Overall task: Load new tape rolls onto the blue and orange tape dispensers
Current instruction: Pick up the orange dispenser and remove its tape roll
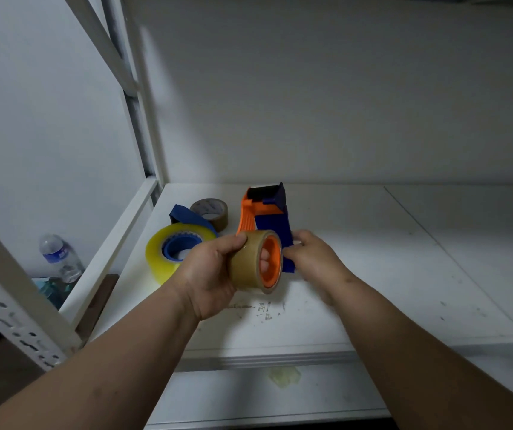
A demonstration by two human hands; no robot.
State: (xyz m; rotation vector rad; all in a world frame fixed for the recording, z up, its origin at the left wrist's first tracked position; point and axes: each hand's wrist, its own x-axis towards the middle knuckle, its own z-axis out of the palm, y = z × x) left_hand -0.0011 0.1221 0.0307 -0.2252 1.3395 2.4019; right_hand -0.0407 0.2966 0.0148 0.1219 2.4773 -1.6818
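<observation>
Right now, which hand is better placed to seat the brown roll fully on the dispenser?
Left. The left hand already grips the brown roll over the orange hub, while the right hand steadies the dispenser.

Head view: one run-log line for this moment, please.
left hand: grips brown tape roll on orange hub | right hand: holds orange-blue dispenser | yellow roll: on blue dispenser, shelf

Two bare forearms come up from the bottom of the frame, one from the lower left corner, one from the lower right. No sleeves in sight, no watch, no bands, no gloves. The left hand (210, 274) sits just left of centre, the right hand (317, 259) just right of centre. No rings show on either. Fingernails look short and plain.
</observation>
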